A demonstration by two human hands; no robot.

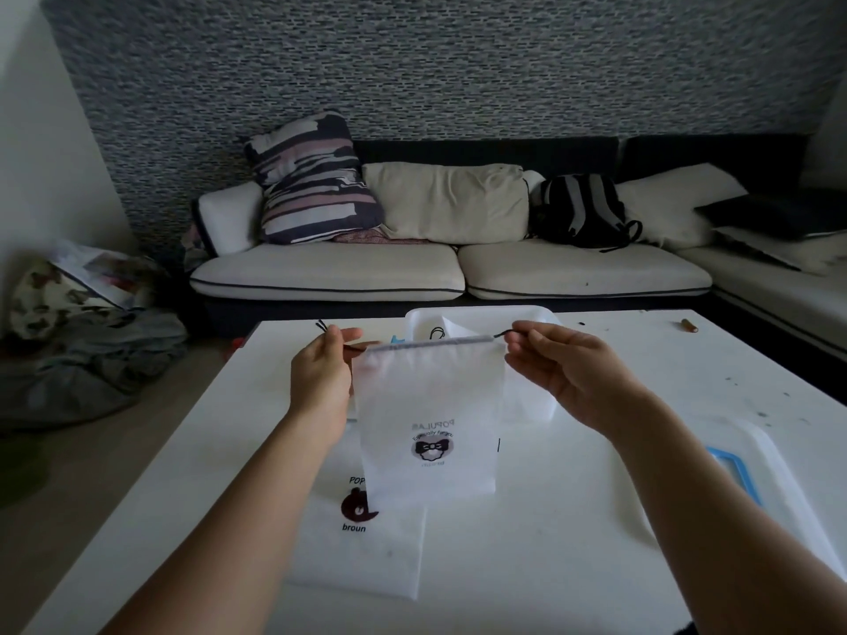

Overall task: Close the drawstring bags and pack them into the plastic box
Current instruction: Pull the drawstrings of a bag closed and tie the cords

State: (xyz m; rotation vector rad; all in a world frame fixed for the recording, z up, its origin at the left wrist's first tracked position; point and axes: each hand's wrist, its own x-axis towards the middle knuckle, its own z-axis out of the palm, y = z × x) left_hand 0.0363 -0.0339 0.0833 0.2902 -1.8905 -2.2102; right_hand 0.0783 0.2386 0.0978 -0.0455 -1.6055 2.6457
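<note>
A white drawstring bag (pixel 428 405) with a small bear print hangs upright above the white table (pixel 573 520). My left hand (pixel 321 373) pinches the black drawstring at the bag's left top corner. My right hand (pixel 563 368) pinches the cord at the right top corner. The bag's mouth is stretched flat between them. A second white bag (pixel 366 543) printed "broun" lies flat on the table under it. The white plastic box (pixel 481 316) stands behind the held bag, with another bag and a black cord showing inside.
The box's lid (pixel 751 478) with a blue clip lies at the right on the table. A small brown stick (pixel 689 325) rests at the far right edge. A sofa (pixel 449 268) with cushions and a backpack stands beyond; clothes are piled on the floor at left.
</note>
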